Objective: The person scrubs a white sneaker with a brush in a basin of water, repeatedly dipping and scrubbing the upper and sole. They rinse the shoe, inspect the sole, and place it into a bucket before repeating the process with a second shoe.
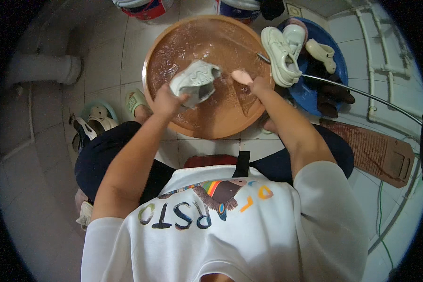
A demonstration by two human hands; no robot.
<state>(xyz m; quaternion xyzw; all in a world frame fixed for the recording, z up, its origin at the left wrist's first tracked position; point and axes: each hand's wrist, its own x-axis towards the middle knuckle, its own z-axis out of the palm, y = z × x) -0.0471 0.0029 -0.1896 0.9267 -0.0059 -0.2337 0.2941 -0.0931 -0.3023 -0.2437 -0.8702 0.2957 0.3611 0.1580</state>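
White on my feed, the shoe is gripped by the left hand toward the basin's left edge, its length running rightward, apart from the pink brush-like tool the right hand clasps.

Looks like a household washroom: floored with pale tiles, lined with white pipes, and crowded with buckets, a tub of rippling water, a basin holding shoes, and a ridged washboard.
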